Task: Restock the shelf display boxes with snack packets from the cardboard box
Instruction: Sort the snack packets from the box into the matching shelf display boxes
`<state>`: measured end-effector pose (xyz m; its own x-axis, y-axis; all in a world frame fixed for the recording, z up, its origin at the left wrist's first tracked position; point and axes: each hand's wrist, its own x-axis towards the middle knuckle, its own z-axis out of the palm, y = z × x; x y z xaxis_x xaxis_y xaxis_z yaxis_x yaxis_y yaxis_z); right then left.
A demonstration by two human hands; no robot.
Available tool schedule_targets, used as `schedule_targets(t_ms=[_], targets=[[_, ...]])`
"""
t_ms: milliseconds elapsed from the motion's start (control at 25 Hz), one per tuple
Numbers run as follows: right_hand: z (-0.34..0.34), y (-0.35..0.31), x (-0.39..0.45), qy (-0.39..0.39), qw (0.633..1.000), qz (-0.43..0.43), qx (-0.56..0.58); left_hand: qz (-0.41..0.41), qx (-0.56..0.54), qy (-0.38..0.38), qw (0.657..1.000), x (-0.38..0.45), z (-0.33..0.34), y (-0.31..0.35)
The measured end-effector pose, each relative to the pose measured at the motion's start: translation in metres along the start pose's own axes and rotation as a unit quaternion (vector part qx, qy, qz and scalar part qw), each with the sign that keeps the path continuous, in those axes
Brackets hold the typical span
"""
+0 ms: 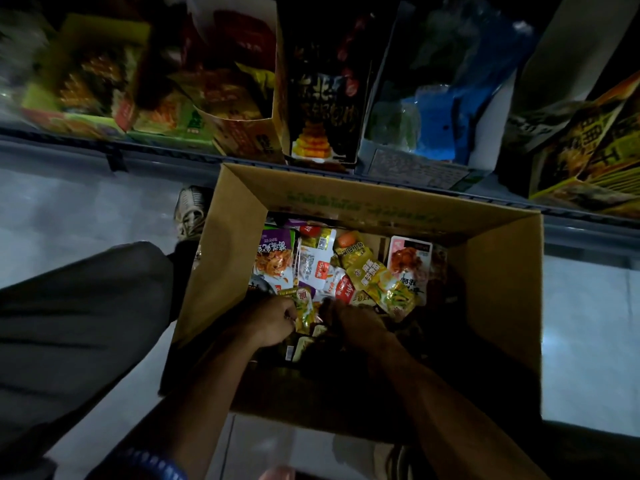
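I have the cardboard box on the floor right up against the shelf, its far wall at twelve o'clock, so each lift from box to display is short. Both my hands are down inside it, at the six o'clock side of the heap of snack packets.

My left hand has its fingers curled round a yellow-green packet, which stands upright out of my fist; I hold it by its lower end so the printed face shows and I can match it to its box above. My right hand lies knuckles-up over the dark packets just beside it. Its fingers are bent down into the pile, but whether they grip anything I cannot tell; the shadow there is too deep.

The display boxes stand in a row on the shelf from ten to two o'clock, open tops toward me. The black display box is at twelve, the blue display box at one.

I judge I am sorting by kind, gathering matching packets before carrying them up.
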<state>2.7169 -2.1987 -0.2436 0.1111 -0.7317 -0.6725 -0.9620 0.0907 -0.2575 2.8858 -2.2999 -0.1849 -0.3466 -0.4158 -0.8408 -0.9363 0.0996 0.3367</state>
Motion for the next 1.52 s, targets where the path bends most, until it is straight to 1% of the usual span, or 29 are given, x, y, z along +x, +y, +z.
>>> schedule_targets(t_ms=[120,200,280,320,360,400,440,480,520,560,600,640,680,720,800,840,880,960,1080,1160,1240,1280,1320,1400,1440,1520], targets=[[0.013,-0.005,-0.001,-0.058,0.995,0.027,-0.076,0.006,-0.003,0.0,1.0,-0.001,-0.003,0.005],[0.008,-0.013,-0.009,-0.034,0.997,0.029,-0.066,0.017,-0.005,0.004,1.0,-0.006,-0.005,0.01],[-0.011,-0.014,-0.019,-0.026,0.999,0.03,0.013,0.038,0.002,0.029,0.999,-0.013,-0.01,0.018],[-0.027,-0.01,-0.024,-0.039,0.997,0.026,0.068,0.049,0.004,0.05,0.998,-0.017,-0.014,0.024],[-0.048,-0.006,-0.03,-0.033,0.989,0.021,0.145,0.046,-0.011,0.078,0.996,-0.023,-0.021,0.034],[-0.071,0.0,-0.038,-0.014,0.975,0.037,0.217,0.037,-0.048,0.126,0.99,-0.028,-0.03,0.044],[-0.095,0.007,-0.049,0.018,0.956,0.05,0.289,0.025,-0.115,0.184,0.976,-0.034,-0.041,0.056],[-0.121,0.012,-0.062,0.05,0.929,0.056,0.363,0.013,-0.214,0.224,0.951,-0.043,-0.056,0.069],[-0.145,0.014,-0.079,0.08,0.894,0.054,0.438,0.013,-0.321,0.238,0.917,-0.06,-0.074,0.084],[-0.169,0.013,-0.097,0.104,0.856,0.059,0.503,0.029,-0.423,0.219,0.879,-0.075,-0.088,0.097],[-0.191,0.01,-0.117,0.133,0.818,0.061,0.556,0.062,-0.49,0.181,0.85,-0.091,-0.101,0.11],[-0.21,0.007,-0.131,0.162,0.785,0.057,0.595,0.106,-0.508,0.131,0.845,-0.109,-0.11,0.122],[-0.227,0.003,-0.146,0.19,0.755,0.041,0.626,0.159,-0.503,0.079,0.846,-0.128,-0.115,0.135],[-0.245,-0.004,-0.164,0.217,0.727,0.024,0.651,0.209,-0.465,0.049,0.859,-0.148,-0.122,0.148],[-0.269,-0.017,-0.2,0.255,0.664,0.006,0.702,0.278,-0.372,0.043,0.884,-0.183,-0.135,0.173],[-0.277,-0.025,-0.217,0.266,0.63,-0.005,0.729,0.3,-0.339,0.039,0.891,-0.2,-0.141,0.184],[-0.28,-0.032,-0.232,0.272,0.601,-0.021,0.752,0.314,-0.319,0.026,0.894,-0.213,-0.146,0.19],[-0.28,-0.048,-0.253,0.284,0.554,-0.054,0.781,0.326,-0.326,0.013,0.887,-0.234,-0.151,0.195],[-0.274,-0.058,-0.258,0.314,0.503,-0.055,0.803,0.321,-0.357,0.025,0.877,-0.254,-0.141,0.194],[-0.277,-0.053,-0.259,0.331,0.467,-0.044,0.819,0.33,-0.347,0.031,0.877,-0.255,-0.137,0.198],[-0.279,-0.042,-0.262,0.337,0.451,-0.041,0.826,0.345,-0.338,0.029,0.875,-0.253,-0.136,0.207],[-0.279,-0.035,-0.263,0.335,0.457,-0.04,0.823,0.35,-0.333,0.032,0.875,-0.247,-0.136,0.212],[-0.279,-0.037,-0.264,0.325,0.474,-0.043,0.817,0.35,-0.323,0.045,0.878,-0.247,-0.136,0.212],[-0.28,-0.031,-0.264,0.31,0.5,-0.037,0.808,0.349,-0.295,0.033,0.889,-0.239,-0.138,0.215],[-0.281,-0.026,-0.262,0.305,0.496,-0.032,0.813,0.345,-0.28,0.009,0.896,-0.234,-0.139,0.217],[-0.285,-0.015,-0.262,0.293,0.46,-0.019,0.838,0.33,-0.231,-0.041,0.914,-0.226,-0.145,0.218]])
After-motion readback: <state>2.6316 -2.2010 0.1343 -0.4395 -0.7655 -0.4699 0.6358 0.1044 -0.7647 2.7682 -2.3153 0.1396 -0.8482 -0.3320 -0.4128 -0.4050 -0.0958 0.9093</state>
